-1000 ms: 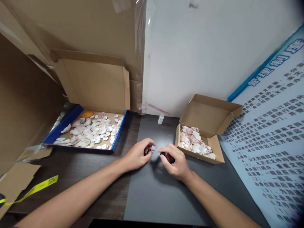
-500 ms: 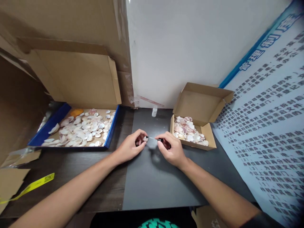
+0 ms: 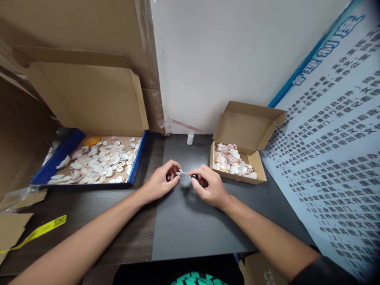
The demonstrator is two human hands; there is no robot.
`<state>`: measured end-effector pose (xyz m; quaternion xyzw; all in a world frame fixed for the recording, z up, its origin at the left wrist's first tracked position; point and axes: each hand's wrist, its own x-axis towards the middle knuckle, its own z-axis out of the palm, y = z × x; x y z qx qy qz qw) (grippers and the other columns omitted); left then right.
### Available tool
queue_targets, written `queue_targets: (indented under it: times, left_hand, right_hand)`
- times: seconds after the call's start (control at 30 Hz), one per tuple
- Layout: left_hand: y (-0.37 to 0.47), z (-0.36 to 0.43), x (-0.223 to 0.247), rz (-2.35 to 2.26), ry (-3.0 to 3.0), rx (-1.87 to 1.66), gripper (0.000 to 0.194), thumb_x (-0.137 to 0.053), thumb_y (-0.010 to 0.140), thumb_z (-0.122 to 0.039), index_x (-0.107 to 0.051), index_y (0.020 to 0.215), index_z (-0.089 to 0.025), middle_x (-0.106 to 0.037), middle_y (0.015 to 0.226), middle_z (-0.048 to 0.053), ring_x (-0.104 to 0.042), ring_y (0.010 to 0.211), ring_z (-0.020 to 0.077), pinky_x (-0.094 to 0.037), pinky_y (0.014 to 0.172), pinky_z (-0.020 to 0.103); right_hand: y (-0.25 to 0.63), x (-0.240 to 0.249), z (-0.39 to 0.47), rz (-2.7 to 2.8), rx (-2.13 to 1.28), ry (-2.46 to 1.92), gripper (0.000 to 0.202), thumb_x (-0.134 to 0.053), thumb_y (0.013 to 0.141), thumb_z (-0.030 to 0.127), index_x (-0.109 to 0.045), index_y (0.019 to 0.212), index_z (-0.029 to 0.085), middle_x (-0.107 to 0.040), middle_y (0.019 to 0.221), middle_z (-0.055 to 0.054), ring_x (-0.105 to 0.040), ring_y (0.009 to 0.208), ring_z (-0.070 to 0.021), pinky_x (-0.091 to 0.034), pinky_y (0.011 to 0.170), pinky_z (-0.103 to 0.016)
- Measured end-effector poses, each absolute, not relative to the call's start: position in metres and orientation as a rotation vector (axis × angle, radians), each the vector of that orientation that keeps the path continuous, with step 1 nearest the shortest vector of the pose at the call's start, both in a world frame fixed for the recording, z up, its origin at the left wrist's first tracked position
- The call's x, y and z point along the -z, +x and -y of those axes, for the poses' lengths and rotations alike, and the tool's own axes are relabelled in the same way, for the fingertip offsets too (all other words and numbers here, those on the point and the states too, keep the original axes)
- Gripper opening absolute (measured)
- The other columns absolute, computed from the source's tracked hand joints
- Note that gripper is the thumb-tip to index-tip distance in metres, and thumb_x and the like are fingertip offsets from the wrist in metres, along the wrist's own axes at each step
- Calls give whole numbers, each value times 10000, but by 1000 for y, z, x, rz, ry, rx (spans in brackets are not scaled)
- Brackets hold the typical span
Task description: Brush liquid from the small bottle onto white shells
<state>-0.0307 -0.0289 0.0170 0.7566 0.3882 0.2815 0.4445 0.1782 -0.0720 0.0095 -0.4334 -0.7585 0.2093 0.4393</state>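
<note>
My left hand [image 3: 163, 179] is closed, its thumb and fingers pinching a small striped shell [image 3: 179, 172]. My right hand [image 3: 210, 186] grips a black-capped brush [image 3: 194, 176]. Its thin pale stem points left and its tip is at the shell; whether they touch is too small to tell. Both hands are just above the dark grey mat [image 3: 190, 233]. Behind them a small clear bottle [image 3: 190, 138] with a white label stands upright near the wall.
On the left, a blue-sided open box [image 3: 135, 164] holds many pale shells [image 3: 101, 160]. To the right is a smaller open cardboard box [image 3: 261, 168] with shells [image 3: 233, 160]. A yellow strip [image 3: 44, 229] lies at the left. A printed poster [image 3: 329, 146] borders the right side.
The brush in my right hand has moved left, bringing its tip to the shell in my left hand. The whole view has shifted slightly.
</note>
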Motion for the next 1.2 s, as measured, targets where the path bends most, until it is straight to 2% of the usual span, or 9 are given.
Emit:
queue_targets:
  times: [0.37, 0.53, 0.7, 0.87, 1.2]
  left_hand:
    - [-30, 30, -15, -963, 1851, -719, 158, -555, 903, -293, -513, 1001, -177, -517, 783, -19, -441, 652, 106, -374, 598, 219]
    - [-30, 30, -16, -963, 1842, -715, 171, -555, 900, -307, -500, 1000, -180, -517, 793, -17, -450, 658, 107, -378, 614, 223]
    - [-31, 30, -16, -973, 1830, -711, 186, -551, 903, -333, -502, 998, -180, -528, 809, -7, -457, 664, 109, -384, 624, 227]
    - [-31, 30, -15, -964, 1849, -710, 172, -545, 910, -314, -505, 1011, -181, -518, 806, -12, -453, 665, 108, -386, 622, 228]
    - [-31, 31, -16, -962, 1852, -697, 142, -540, 912, -274, -487, 1002, -178, -514, 804, -20, -437, 664, 103, -369, 609, 229]
  right_hand:
    - [181, -14, 71, 1856, -514, -1109, 158, -555, 886, 199, -669, 993, 188, -515, 722, 5, -463, 572, -110, -408, 562, -250]
    - [181, -13, 72, 1831, -590, -1114, 216, -581, 851, 196, -597, 1066, 205, -488, 686, 38, -450, 530, -97, -408, 539, -235]
    - [181, -13, 73, 1766, -611, -1180, 154, -601, 837, 215, -514, 964, 210, -462, 624, 65, -443, 491, -89, -388, 500, -222]
    - [181, -16, 74, 1812, -603, -1172, 150, -598, 837, 203, -524, 967, 209, -503, 679, 43, -465, 517, -88, -408, 520, -226]
    - [180, -17, 75, 1778, -671, -1207, 132, -599, 844, 205, -500, 932, 210, -467, 640, 58, -447, 519, -90, -383, 509, -219]
